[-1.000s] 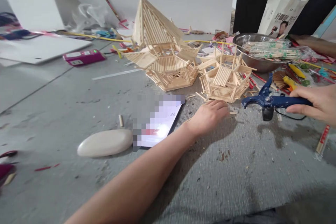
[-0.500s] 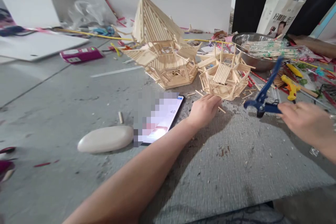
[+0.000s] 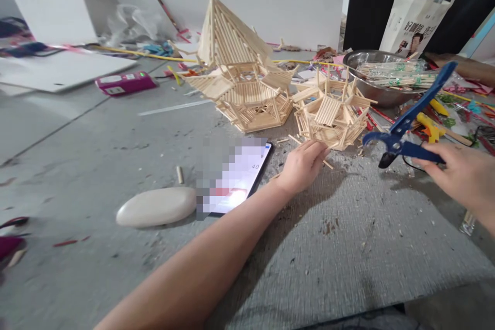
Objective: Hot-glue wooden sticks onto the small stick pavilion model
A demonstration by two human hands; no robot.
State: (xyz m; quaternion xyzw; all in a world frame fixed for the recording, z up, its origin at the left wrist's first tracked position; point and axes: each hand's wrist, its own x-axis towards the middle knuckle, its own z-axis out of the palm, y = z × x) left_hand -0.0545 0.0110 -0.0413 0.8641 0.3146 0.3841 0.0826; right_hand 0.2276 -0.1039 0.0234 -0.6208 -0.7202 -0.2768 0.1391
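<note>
My right hand (image 3: 460,170) grips the lower handle of a blue pipe cutter (image 3: 408,121), held above the floor with its hooked jaw to the left and its upper handle spread away. My left hand (image 3: 305,166) is down at the floor with fingers curled together, close in front of a small model (image 3: 330,105) built of wooden sticks. Ends of a thin wooden stick (image 3: 328,164) show on both sides of these fingers; whether they pinch it is hidden. Left of the small model stands a taller stick pavilion (image 3: 253,94) with a pointed roof (image 3: 232,36).
A lit phone (image 3: 247,175) lies left of my left forearm, beside a smooth pale oval object (image 3: 157,207). Behind the cutter are a steel bowl (image 3: 358,75) with packaged sticks, a yellow glue gun (image 3: 429,126) and a white bag (image 3: 410,18). Farther left is a purple device (image 3: 126,83).
The pipe cutter has shifted slightly right with my right hand, and its upper handle leans further right. My left hand stays in nearly the same place by the small model.
</note>
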